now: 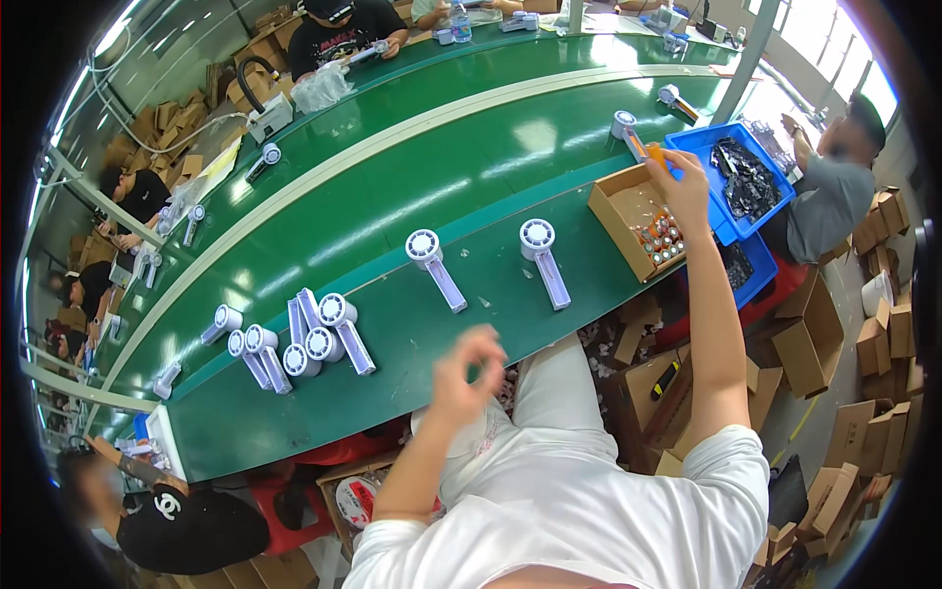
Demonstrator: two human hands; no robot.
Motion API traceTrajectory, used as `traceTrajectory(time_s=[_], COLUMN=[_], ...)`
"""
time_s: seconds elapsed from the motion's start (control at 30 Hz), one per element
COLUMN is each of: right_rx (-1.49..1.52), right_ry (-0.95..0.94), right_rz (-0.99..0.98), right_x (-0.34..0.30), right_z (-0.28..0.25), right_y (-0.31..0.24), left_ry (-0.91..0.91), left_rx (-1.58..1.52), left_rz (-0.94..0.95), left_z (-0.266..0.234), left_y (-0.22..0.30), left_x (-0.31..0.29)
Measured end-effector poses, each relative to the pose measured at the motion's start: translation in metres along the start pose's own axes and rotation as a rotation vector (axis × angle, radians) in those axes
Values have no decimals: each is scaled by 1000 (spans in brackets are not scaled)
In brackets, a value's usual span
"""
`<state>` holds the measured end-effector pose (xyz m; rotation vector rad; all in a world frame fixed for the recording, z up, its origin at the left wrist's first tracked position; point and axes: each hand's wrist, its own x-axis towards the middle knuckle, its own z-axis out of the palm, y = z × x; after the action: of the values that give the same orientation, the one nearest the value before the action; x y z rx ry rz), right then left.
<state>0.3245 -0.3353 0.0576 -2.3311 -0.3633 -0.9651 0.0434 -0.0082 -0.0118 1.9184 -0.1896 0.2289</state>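
Note:
My right hand (682, 182) reaches far right over an open cardboard box (613, 218), its fingers closed on the handle of a white handheld fan (624, 126). Orange shows in the handle and at my fingertips. Several orange and silver batteries (659, 236) lie in the box. Above the near table edge, my left hand (469, 378) hovers slightly blurred, fingers loosely curled and apart, with nothing visible in it. Beyond it, one fan (423, 245) and another fan (537, 238) lie with open handles toward me. Several more fans (322, 344) are grouped to the left.
A green conveyor belt (392, 211) runs behind the green worktable (412, 324). Blue bins (714, 142) with black pieces stand right, beside a seated person (834, 191). Other people sit along the far side and at left. Cardboard boxes (810, 334) crowd the right floor.

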Motion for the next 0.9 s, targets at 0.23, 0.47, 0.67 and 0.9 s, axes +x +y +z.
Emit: traceTrajectory(time_s=[0.23,0.47,0.67,0.9], right_rx=[1180,1433,1404,1357], right_ry=[-257,-664,-806,-1165], right_rz=[621,656,496,371], right_x=[-46,-90,-117,-151], right_z=[-42,-20,-17,-23], right_y=[-51,-119,-167,-192], left_ry=[-195,-212,-285,155], left_rx=[624,944,991,-277], left_rz=[-522,-552,-461,-432], left_z=[41,40,31,-4], left_y=[-49,-57,-45,36], left_x=[-119,-148,-142,-84])
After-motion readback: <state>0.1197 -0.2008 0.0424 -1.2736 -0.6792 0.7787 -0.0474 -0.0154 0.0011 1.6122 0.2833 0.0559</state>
